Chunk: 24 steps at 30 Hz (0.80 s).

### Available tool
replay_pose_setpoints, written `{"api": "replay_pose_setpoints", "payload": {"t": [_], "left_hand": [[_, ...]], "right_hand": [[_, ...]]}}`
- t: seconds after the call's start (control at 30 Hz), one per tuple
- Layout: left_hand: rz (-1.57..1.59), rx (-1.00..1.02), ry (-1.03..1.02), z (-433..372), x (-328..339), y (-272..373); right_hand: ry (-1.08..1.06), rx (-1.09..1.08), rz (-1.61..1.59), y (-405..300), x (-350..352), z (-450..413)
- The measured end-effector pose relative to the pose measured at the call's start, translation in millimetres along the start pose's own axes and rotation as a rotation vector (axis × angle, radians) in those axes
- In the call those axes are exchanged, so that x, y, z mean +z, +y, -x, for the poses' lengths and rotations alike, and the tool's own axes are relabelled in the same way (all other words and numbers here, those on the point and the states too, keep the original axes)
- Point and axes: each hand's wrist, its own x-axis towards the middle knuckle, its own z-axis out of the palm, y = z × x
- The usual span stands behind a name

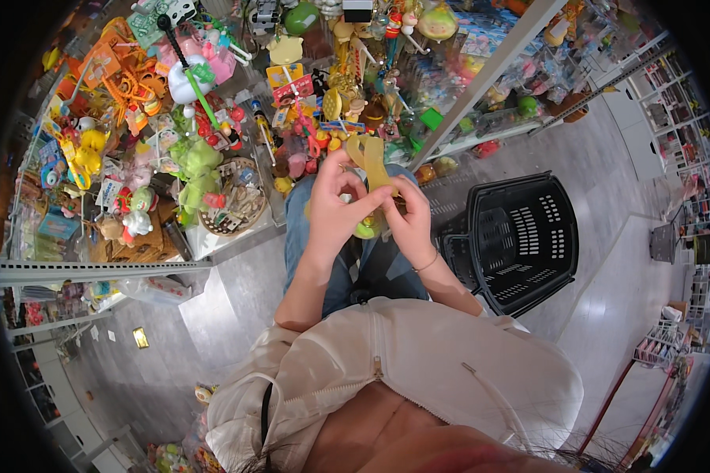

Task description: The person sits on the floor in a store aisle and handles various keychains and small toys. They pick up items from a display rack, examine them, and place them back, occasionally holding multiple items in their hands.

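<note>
Both hands are raised in front of my lap, close together. A translucent yellow strap (377,162) rises from between them and bends into a loop at its top. My left hand (344,198) pinches the strap's lower part, thumb pointing toward the other hand. From the opposite side, my right hand (409,216) grips the same part, with a thin bracelet at its wrist. Just below the fingers shows a small yellow-green item (367,228), partly covered by the left hand. Whether it is joined to the strap cannot be made out.
Racks crowded with keychains and plush toys (198,162) stand before me. A round woven basket (235,198) of small items sits on the low shelf at left. A black plastic shopping basket (518,242) is on the floor at my right. A metal upright (485,86) slants between shelves.
</note>
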Motion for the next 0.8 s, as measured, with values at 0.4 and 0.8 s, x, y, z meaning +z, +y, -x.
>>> {"api": "replay_pose_setpoints", "payload": {"t": [0.4, 0.8], "left_hand": [[0.059, -0.074, 0.104, -4.9, -19.7, -19.0], [0.027, -0.102, 0.137, -6.4, -30.0, -20.2]], "right_hand": [[-0.003, 0.111, -0.052, 15.4, -30.6, -6.6], [0.428, -0.267, -0.192, -10.8, -79.3, -224.1]]}}
